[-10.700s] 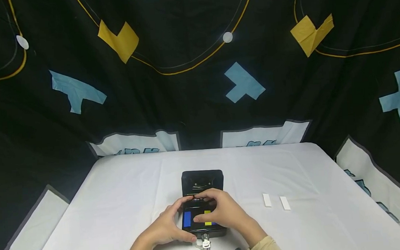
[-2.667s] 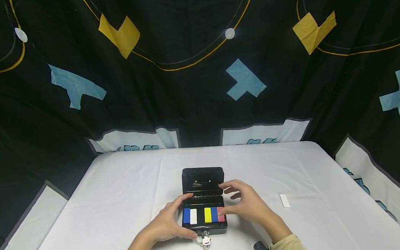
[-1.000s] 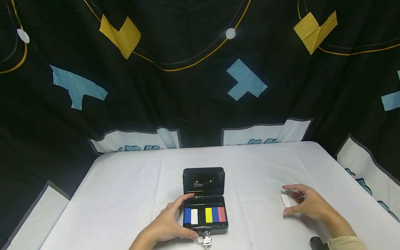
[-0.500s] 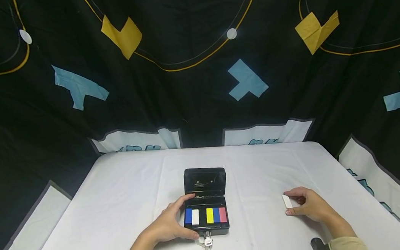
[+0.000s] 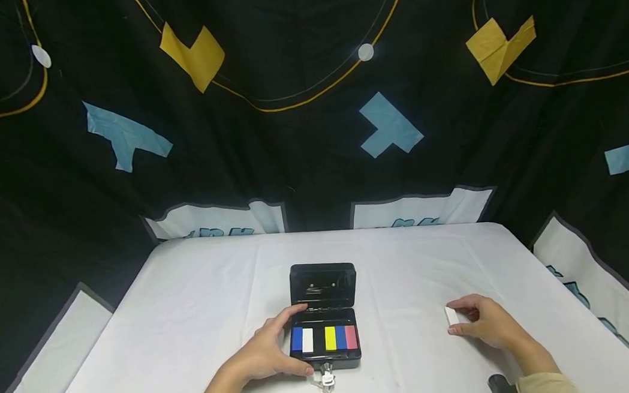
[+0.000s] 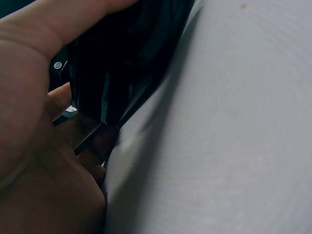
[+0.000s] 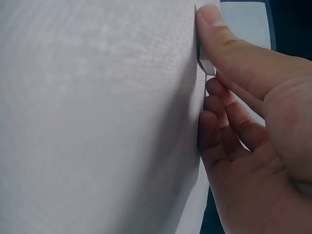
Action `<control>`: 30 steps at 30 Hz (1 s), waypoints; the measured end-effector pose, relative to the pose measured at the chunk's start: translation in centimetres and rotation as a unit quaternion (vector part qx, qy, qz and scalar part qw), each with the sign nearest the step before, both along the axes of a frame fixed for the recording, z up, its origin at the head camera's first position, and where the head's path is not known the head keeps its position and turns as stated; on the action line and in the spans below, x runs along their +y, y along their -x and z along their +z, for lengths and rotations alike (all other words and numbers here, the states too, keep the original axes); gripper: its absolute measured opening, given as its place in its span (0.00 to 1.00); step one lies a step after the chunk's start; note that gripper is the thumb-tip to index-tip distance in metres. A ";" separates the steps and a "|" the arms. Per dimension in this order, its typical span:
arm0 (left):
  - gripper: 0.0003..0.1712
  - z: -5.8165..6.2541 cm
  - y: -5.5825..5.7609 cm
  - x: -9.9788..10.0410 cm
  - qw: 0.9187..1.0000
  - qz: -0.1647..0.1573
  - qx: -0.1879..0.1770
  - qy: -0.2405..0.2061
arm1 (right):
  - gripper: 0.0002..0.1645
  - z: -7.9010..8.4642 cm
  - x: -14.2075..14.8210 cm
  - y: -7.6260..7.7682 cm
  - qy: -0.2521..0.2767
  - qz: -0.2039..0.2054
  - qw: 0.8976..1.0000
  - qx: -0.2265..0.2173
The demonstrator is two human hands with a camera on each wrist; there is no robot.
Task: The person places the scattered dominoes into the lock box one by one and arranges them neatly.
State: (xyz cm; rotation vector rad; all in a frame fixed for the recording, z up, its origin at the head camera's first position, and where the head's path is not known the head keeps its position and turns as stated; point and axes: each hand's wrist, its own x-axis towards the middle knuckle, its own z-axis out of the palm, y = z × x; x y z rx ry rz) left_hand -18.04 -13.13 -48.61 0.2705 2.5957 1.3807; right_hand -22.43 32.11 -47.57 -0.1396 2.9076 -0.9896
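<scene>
A small black cash box (image 5: 325, 365) stands with its lid (image 5: 322, 280) raised. Across its tray lie flat bars: a blue bar (image 5: 297, 340), a white bar (image 5: 307, 340), a dark gap, a yellow bar (image 5: 330, 338), a second blue bar (image 5: 341, 338) and a pink bar (image 5: 351, 337). My left hand (image 5: 267, 354) grips the box's left end, thumb at the front edge and index finger by the hinge. Well to the right, my right hand (image 5: 487, 321) pinches a white block (image 5: 451, 316) between thumb and fingers, low at the tablecloth in the right wrist view.
Keys (image 5: 327, 379) hang from the lock on the box's front. A white cloth covers the table (image 5: 394, 264). Behind it hangs a black curtain (image 5: 301, 161) with yellow and blue patches.
One of the two white blocks on the table has gone; a white bar now lies in the tray. My right hand has moved right from the box and closed on the other white block.
</scene>
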 end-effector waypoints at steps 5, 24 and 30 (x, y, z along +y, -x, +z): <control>0.64 0.0 0.0 -0.1 1.000 -0.001 -0.001 0.001 | 0.38 0.2 -0.3 0.0 -0.004 -0.003 1.000 -0.006; 0.65 -0.1 0.2 0.0 1.000 -0.004 0.005 0.001 | 0.33 1.1 -2.1 -0.2 0.036 0.039 0.998 0.032; 0.64 -0.1 0.2 -0.1 1.000 -0.006 0.006 0.001 | 0.31 1.3 -3.4 -0.1 0.070 0.067 0.994 0.057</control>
